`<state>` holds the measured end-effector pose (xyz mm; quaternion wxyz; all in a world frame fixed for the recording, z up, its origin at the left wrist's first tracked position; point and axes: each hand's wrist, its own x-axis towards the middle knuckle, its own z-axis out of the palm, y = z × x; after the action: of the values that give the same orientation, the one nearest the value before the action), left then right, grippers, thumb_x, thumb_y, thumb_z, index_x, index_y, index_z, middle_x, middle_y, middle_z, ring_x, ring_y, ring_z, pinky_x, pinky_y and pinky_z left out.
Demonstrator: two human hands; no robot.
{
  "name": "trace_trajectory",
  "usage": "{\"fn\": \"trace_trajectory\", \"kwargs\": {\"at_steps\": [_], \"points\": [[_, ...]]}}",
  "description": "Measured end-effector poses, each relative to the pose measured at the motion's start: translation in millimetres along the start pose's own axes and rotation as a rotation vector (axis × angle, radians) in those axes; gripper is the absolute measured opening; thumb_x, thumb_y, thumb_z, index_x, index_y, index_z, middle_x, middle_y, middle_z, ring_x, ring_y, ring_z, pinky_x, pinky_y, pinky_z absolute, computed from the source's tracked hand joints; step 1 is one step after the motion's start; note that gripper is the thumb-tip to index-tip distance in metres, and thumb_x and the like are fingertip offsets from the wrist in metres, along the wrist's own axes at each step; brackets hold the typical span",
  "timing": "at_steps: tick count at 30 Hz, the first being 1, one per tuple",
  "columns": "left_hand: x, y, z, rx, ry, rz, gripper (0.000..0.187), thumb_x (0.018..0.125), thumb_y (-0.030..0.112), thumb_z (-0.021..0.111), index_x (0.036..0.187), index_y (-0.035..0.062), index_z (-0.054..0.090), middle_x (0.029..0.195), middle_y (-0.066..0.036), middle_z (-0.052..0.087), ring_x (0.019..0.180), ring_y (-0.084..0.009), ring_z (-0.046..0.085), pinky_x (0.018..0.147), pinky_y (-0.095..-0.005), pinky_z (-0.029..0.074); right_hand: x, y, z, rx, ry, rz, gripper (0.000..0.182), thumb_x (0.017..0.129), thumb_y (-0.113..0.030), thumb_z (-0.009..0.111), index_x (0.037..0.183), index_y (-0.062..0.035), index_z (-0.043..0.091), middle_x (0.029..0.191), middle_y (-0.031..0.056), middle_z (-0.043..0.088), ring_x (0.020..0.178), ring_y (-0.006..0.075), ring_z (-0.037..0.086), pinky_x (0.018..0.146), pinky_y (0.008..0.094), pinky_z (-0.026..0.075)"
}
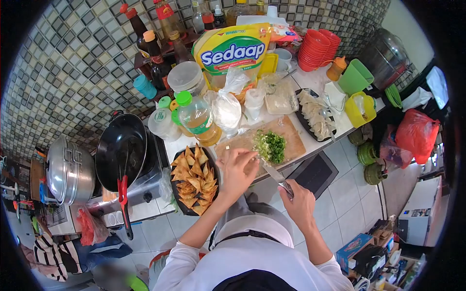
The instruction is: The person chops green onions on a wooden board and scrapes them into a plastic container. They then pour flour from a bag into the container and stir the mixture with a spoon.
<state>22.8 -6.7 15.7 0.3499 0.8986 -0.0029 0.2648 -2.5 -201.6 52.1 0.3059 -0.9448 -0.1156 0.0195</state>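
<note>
My right hand (298,201) is wrapped round the handle of a kitchen knife (275,174), its blade pointing up and left to the edge of a pile of chopped spring onions (272,146). The pile, pale on the left and dark green on the right, lies on a wooden cutting board (294,138). Over the board's front left, my left hand (238,169) is open, fingers bent and apart, fingertips close to the knife tip and the pale pieces. Left of that hand, a black plate (215,170) carries fried folded triangles (195,180).
A black wok (121,145) with red-handled tongs (123,191) sits on the stove at left. Behind the board stand an oil bottle (196,121) and a Sedaap bag (233,56). Pale dumplings (315,114) on a dark plate and red bowls (313,51) are at right.
</note>
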Motion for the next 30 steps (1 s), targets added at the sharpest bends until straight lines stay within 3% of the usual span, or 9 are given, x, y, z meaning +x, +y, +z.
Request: {"fn": "trace_trajectory", "kwargs": {"at_steps": [4,12,15,22,30], "points": [[6,12,14,-0.006,-0.076,0.019,0.024,0.073,0.025,0.073,0.097,0.0190,0.071,0.100,0.002,0.055,0.100,-0.0178,0.048,0.083,-0.0414,0.026,0,0,2,-0.024,0.085,-0.054,0.021,0.082,-0.026,0.065,0.091,-0.0073,0.062,0.075,0.0095,0.066,0.061,0.0286,0.063,0.052,0.0364,0.046],[23,-12,32,0.000,-0.061,0.020,0.019,0.074,0.023,0.073,0.091,0.0156,0.071,0.102,-0.002,0.053,0.102,-0.0252,0.047,0.085,-0.0483,0.034,-12,5,-15,-0.051,0.142,0.046,0.022,0.078,-0.025,0.070,0.090,-0.0079,0.064,0.075,0.0089,0.067,0.062,0.0267,0.064,0.055,0.0344,0.048],[27,-23,32,0.014,-0.054,0.030,0.011,0.075,0.022,0.071,0.086,0.0181,0.069,0.103,0.001,0.052,0.104,-0.0221,0.046,0.082,-0.0481,0.027,-14,12,-20,-0.062,0.178,0.065,0.023,0.079,-0.028,0.069,0.091,-0.0079,0.065,0.076,0.0088,0.067,0.063,0.0278,0.064,0.055,0.0354,0.048],[27,-19,17,0.046,-0.018,0.036,0.014,0.075,0.026,0.072,0.086,0.0166,0.070,0.102,0.003,0.053,0.101,-0.0210,0.047,0.082,-0.0447,0.026,-9,13,-16,-0.030,0.145,0.090,0.024,0.079,-0.028,0.070,0.091,-0.0073,0.064,0.077,0.0094,0.067,0.063,0.0269,0.065,0.055,0.0344,0.049],[18,1,5,0.123,0.010,0.044,0.031,0.074,0.032,0.073,0.102,0.0189,0.067,0.101,0.001,0.054,0.102,-0.0219,0.048,0.087,-0.0444,0.025,-3,0,-7,0.032,0.105,-0.003,0.023,0.078,-0.025,0.071,0.089,-0.0068,0.064,0.076,0.0092,0.067,0.061,0.0258,0.064,0.054,0.0336,0.048]]}}
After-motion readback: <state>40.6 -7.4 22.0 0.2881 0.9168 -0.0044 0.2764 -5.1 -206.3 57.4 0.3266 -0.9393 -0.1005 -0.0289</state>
